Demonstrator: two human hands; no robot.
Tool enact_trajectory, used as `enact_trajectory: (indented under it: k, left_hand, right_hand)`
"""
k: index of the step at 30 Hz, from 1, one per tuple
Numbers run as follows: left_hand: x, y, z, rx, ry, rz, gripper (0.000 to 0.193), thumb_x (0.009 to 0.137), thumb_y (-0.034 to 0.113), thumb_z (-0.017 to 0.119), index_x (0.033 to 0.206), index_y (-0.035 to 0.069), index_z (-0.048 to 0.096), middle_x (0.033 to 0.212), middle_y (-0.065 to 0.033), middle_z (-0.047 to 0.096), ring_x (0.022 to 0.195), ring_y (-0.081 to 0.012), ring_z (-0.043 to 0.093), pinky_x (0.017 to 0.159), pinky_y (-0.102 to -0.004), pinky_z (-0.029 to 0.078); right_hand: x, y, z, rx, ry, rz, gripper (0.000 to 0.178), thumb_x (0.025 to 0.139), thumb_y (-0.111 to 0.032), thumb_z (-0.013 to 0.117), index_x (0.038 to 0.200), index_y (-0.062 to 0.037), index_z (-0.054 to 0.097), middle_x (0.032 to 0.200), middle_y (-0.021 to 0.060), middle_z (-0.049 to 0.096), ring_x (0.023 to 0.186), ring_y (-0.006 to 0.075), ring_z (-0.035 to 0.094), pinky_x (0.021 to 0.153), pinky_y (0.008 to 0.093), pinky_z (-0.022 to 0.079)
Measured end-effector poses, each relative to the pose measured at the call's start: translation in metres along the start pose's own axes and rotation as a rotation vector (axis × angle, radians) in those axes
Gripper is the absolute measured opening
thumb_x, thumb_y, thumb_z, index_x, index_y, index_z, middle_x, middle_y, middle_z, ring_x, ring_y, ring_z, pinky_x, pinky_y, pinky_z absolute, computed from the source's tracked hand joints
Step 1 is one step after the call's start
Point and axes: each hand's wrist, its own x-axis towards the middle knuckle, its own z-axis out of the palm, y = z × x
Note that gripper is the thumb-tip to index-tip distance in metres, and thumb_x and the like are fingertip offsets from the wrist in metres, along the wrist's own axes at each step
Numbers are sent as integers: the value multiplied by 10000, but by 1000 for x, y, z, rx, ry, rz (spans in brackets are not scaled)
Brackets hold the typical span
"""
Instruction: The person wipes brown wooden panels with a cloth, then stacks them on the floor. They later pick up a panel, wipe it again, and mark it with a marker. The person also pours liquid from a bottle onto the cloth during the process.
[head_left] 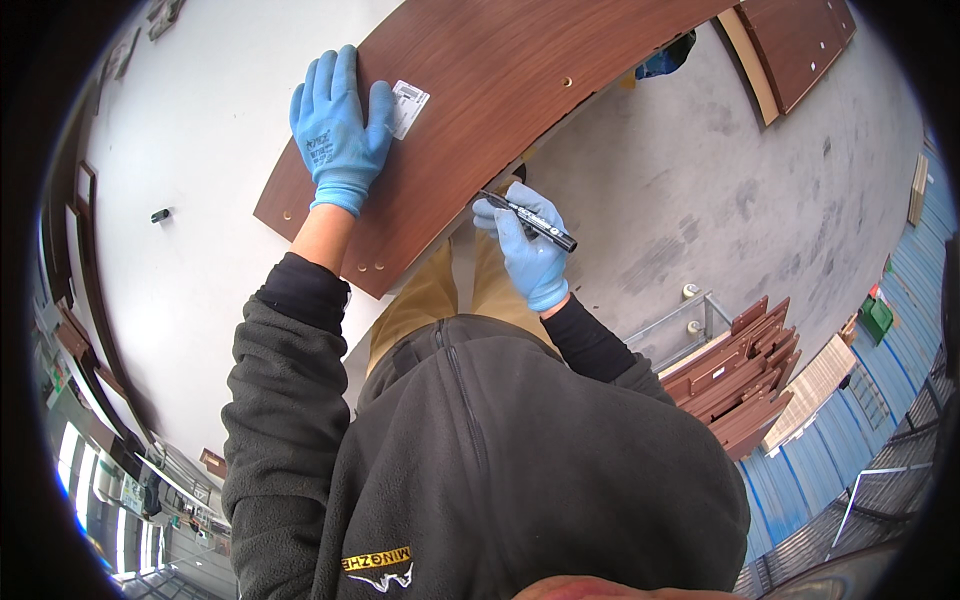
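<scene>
A long dark brown wooden panel (pixel 500 90) lies across a white table (pixel 190 250). My left hand (pixel 340 125), in a blue glove, presses flat on the panel's near end, fingers spread, beside a small white label (pixel 408 106). My right hand (pixel 530 245), also gloved in blue, is shut on a black marker pen (pixel 530 220) at the panel's near edge, its tip touching the edge. Small round holes dot the panel near its corner.
A small dark object (pixel 160 215) lies on the table to the left. On the grey floor to the right stand a stack of brown wooden panels (pixel 740 385) and a metal frame (pixel 680 330). More brown boards (pixel 790 40) lie at the top right.
</scene>
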Motion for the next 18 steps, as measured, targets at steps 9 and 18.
enact_trajectory:
  k: [9, 18]
  left_hand:
    - [1, 0, 1, -1, 9, 7, 567, 997, 379, 670, 1442, 28, 633, 1392, -210, 677, 1239, -386, 653, 1084, -479, 484]
    - [0, -1, 3, -13, 20, 10, 568, 967, 378, 662, 1405, 17, 623, 1355, -171, 657, 1279, -352, 603, 1070, -488, 447]
  right_hand:
    - [-20, 12, 6, -29, -65, 47, 277, 1044, 16, 644, 1309, 77, 590, 1131, 212, 791, 995, 224, 799, 922, 363, 665]
    - [-13, 10, 4, -26, -26, -13, 279, 1051, 15, 646, 1315, 85, 592, 1115, 212, 791, 1004, 233, 801, 925, 370, 669]
